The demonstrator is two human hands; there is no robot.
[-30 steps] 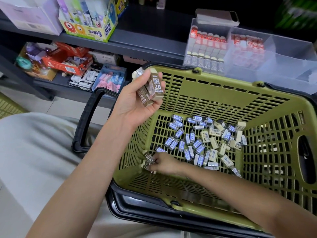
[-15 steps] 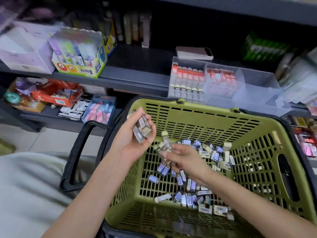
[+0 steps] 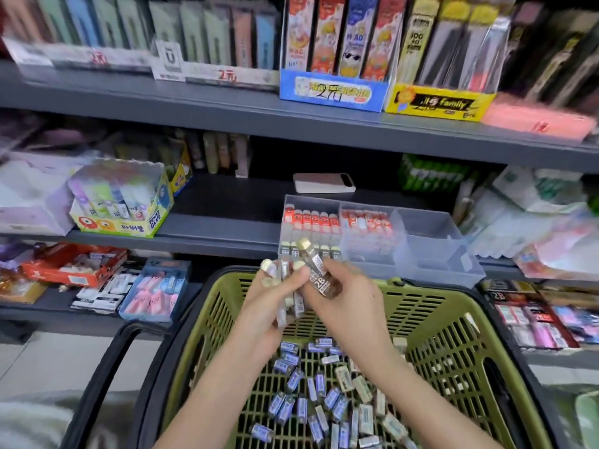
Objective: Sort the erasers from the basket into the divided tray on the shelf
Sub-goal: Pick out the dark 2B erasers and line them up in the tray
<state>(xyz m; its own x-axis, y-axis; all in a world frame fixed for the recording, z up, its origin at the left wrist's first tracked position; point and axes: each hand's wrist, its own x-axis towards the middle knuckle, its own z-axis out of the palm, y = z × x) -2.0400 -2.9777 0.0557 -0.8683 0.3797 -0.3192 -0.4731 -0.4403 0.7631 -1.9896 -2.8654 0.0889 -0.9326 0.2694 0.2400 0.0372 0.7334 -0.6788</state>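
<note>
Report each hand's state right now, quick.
Left hand: holding a bundle of brown erasers.
Right hand: pinching one brown 2B eraser beside that bundle.

grey shop shelves (image 3: 227,119) above a pale floor (image 3: 48,367).

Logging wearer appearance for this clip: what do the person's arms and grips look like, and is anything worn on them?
The left forearm and right forearm are bare to the frame edge, with no sleeves in view. The left grip and right grip are bare hands, with no gloves, rings, watch or bands that I can make out. Motion blur hides finer detail.
</note>
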